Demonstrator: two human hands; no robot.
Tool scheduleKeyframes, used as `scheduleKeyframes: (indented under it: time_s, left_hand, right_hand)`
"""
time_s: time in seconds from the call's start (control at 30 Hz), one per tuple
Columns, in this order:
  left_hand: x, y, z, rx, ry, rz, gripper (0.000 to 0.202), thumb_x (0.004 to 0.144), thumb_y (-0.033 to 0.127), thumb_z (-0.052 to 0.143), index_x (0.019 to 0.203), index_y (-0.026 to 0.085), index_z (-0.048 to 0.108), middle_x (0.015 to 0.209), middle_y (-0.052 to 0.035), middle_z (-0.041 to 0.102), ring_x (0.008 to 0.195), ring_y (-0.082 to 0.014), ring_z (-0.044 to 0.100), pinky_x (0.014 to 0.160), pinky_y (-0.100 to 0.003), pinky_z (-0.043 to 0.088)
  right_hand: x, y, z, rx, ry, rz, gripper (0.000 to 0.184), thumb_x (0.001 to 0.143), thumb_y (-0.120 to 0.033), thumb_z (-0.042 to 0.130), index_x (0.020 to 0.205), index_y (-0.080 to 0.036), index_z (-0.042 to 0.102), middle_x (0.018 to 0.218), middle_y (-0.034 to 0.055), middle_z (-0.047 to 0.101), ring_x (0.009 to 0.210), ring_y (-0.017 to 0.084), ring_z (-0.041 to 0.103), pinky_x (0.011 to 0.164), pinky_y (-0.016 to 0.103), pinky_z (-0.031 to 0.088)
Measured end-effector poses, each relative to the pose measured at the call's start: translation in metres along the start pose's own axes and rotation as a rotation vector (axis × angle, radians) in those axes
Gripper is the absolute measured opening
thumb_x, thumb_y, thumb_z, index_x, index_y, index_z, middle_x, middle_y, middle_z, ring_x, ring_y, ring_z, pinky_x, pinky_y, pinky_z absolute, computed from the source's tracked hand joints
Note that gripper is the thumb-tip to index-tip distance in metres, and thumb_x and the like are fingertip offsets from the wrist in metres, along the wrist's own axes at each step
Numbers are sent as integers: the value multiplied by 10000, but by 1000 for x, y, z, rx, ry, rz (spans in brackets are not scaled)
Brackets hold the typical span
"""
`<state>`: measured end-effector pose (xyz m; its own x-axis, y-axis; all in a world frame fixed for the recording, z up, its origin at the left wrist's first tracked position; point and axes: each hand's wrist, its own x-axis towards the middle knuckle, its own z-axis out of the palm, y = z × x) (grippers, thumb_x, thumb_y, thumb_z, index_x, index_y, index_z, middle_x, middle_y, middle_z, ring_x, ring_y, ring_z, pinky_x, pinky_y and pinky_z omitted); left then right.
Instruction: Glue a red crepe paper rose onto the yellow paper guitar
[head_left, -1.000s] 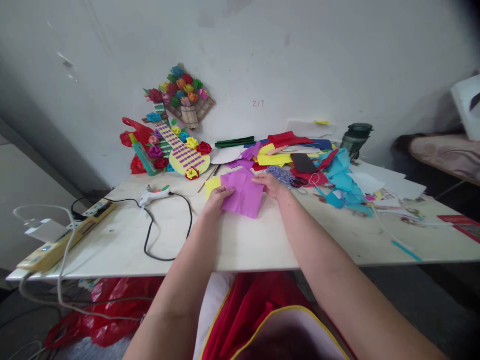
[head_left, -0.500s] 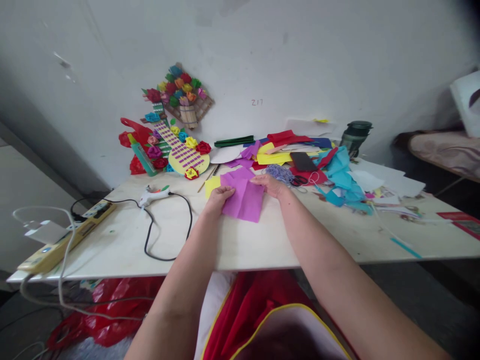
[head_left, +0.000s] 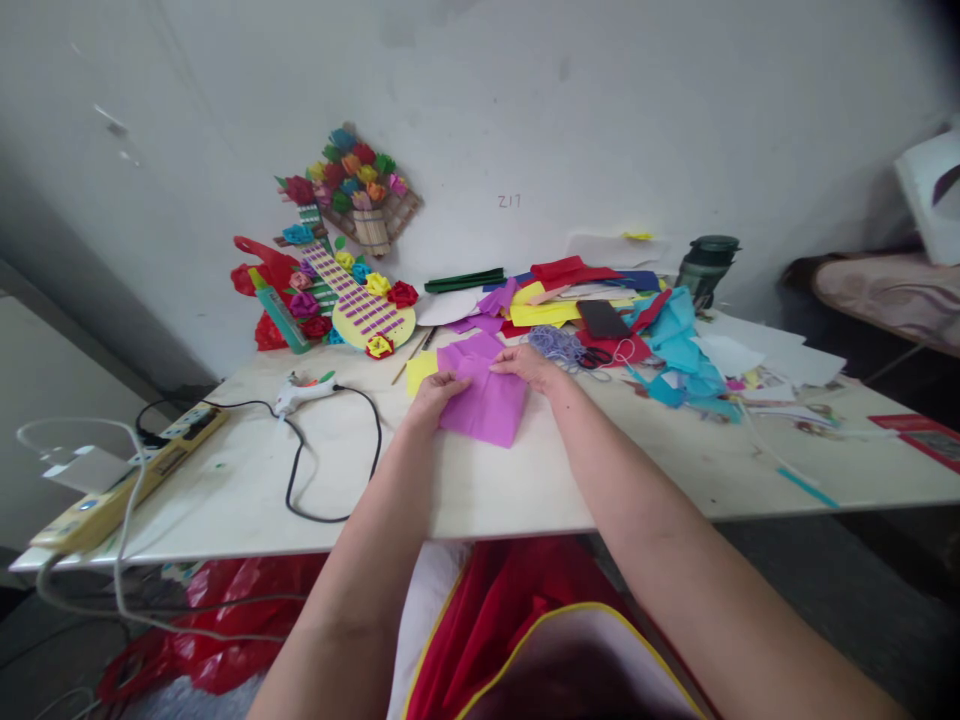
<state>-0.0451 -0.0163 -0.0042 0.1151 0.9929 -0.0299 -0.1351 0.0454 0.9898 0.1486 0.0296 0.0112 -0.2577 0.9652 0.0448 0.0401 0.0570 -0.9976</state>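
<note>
A square of purple crepe paper (head_left: 484, 408) with a crease is held up between my two hands over the white table. My left hand (head_left: 436, 396) pinches its left side, thumb on top. On the upper right part, my right hand (head_left: 529, 366) has its thumb and fingers closed on the same sheet. Behind the purple sheet lies a yellow piece of paper (head_left: 420, 371), partly covered by it and by my left hand. A tangle of lavender yarn (head_left: 553, 346) and black scissors (head_left: 596, 356) lie just beyond my right hand.
At left are a white glue gun (head_left: 304, 392) with a looping black cord and a power strip (head_left: 127, 480). A flower-decorated paper guitar (head_left: 375, 318) and a green glue bottle (head_left: 279, 315) stand behind. Coloured paper, a phone (head_left: 604, 319) and a dark bottle (head_left: 706, 270) are at back right.
My right hand has shifted inward along the purple paper, away from its right edge. My left hand still pinches the left side. The whole view has shifted slightly.
</note>
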Motion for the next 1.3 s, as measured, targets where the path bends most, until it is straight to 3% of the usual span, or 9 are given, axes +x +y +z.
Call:
scheduleKeyframes:
  time_s: [0.27,0.63,0.83,1.0,1.3]
  left_hand:
    - [-1,1,0,-7,-2,5,353,444,299,834,655,137,602,587,6,600,501,-97,518,503,-226,371]
    - [6,-6,-6,-42,-13,6,328,495,310,817,681,136,611,560,9,590,472,-91,505,479,-217,366]
    - [3,-3,-2,-190,3,15,339,455,206,825,741,135,657,605,4,627,541,-100,559,546,-215,426]
    - [3,-1,-3,-172,-13,34,356,495,209,791,828,126,698,667,-23,662,581,-109,572,585,-227,438]
    - [4,-1,-2,-182,12,44,305,475,193,761,769,131,714,694,-38,681,619,-132,582,618,-244,441]
  right_hand:
    - [-4,-2,-3,83,-68,28,318,477,-352,815,613,-143,617,548,-30,570,559,106,500,585,255,389]
    - [-1,-2,2,66,-55,34,201,478,-154,796,656,-150,704,626,-18,654,614,88,544,719,249,447]
    - [2,1,-1,59,-36,15,178,509,-144,769,680,-155,723,654,-1,675,656,111,570,759,279,460]
    - [-4,-5,-1,53,-87,-18,149,553,-152,717,701,-159,731,688,21,694,714,130,580,772,282,455]
    - [-7,-8,1,37,-82,-54,141,543,-137,640,655,-156,723,653,11,681,684,120,551,749,261,417]
